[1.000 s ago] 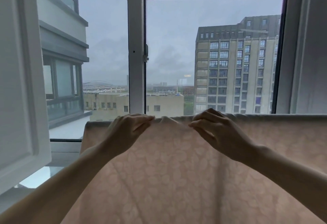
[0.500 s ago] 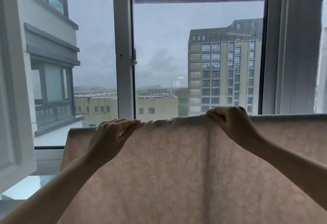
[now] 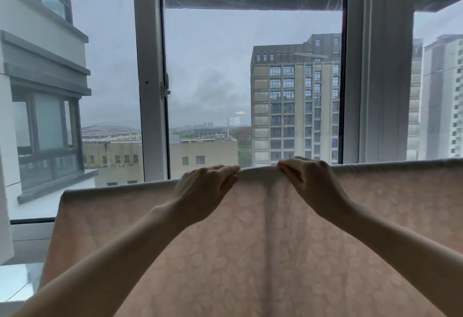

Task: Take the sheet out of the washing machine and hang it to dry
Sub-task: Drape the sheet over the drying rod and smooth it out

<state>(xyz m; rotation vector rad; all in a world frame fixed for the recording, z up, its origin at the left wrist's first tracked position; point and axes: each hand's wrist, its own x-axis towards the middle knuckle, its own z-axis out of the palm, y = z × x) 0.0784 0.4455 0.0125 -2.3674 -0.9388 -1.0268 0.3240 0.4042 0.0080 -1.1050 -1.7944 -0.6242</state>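
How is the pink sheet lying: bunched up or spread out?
Spread out: the sheet hangs wide and flat, its top edge level, both hands at that edge.

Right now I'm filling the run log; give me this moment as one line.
stage: hanging | sheet: draped before window | left hand: on top edge | right hand: gripping top edge

Dull grey daylight came through the window (image 3: 250,86), backlighting the sheet (image 3: 250,254). A lamp reflection glared faintly on the glass; frame edges bowed, slightly soft.
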